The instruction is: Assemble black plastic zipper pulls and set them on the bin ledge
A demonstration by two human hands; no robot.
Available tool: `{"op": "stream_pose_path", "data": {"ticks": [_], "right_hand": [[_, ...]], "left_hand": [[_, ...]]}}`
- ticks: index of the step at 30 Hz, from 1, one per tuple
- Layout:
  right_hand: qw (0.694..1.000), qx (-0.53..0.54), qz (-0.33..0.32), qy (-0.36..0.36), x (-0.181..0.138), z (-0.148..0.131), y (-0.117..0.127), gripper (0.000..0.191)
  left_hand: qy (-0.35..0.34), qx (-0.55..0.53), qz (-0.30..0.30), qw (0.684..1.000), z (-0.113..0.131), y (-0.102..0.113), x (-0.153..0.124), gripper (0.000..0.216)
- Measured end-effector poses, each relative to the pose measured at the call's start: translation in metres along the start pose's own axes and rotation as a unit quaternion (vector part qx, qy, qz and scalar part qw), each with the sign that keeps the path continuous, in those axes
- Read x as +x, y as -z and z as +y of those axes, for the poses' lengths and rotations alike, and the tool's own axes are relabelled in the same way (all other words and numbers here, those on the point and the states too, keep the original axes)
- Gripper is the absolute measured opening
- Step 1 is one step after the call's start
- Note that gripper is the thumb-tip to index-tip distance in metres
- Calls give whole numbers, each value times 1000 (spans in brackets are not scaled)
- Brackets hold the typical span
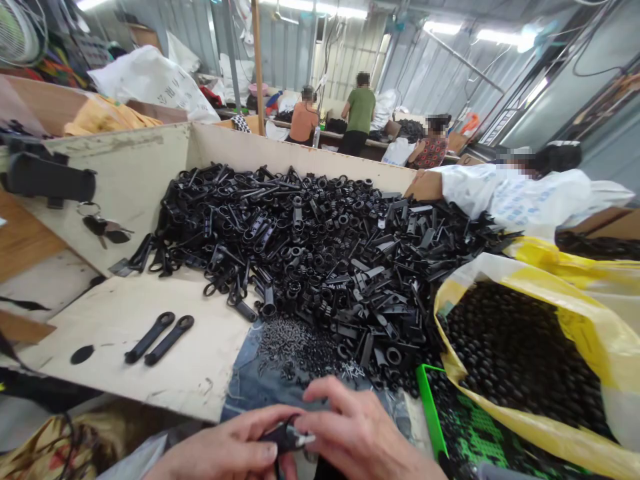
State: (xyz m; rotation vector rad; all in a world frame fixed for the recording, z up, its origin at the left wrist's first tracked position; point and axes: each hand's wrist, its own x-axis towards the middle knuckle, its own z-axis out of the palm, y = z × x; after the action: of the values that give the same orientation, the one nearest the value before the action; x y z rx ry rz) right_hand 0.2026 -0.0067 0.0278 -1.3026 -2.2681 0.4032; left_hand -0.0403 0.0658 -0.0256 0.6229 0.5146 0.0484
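Observation:
Low in the head view, my left hand (235, 445) is closed on a black plastic part (281, 437), thumb along its near side. My right hand (357, 427) meets it from the right, its fingers curled against the same part. A small silvery piece (304, 440) shows between the hands; its kind is unclear. Beyond them, a blue cloth (245, 373) carries many small metal pieces (287, 340), with a few silver pins (353, 369) to their right. Two long black handle-like parts with ring ends (150, 337) lie side by side on the pale board (200, 360).
A large heap of black plastic parts (300, 233) fills the wood-walled bin. At right stand a yellow-white sack (480, 393) of small dark pieces and a green crate (433, 413). Keys (105, 227) hang on the left wall. Several people, one in a green shirt (361, 110), are farther back.

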Motion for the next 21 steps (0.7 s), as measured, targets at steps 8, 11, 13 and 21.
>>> {"op": "stream_pose_path", "data": {"ticks": [8, 11, 13, 21], "right_hand": [[937, -78, 236, -247, 63, 61, 0, 14], [935, -105, 218, -259, 88, 74, -7, 11], [935, -112, 212, -260, 94, 77, -9, 8], [946, 41, 251, -200, 43, 36, -6, 25]], "left_hand": [[-168, 77, 127, 975, 18, -51, 7, 21], [-181, 43, 151, 971, 23, -61, 11, 24], [-187, 16, 170, 967, 22, -60, 14, 30], [-192, -74, 219, 954, 9, -45, 14, 39]]}}
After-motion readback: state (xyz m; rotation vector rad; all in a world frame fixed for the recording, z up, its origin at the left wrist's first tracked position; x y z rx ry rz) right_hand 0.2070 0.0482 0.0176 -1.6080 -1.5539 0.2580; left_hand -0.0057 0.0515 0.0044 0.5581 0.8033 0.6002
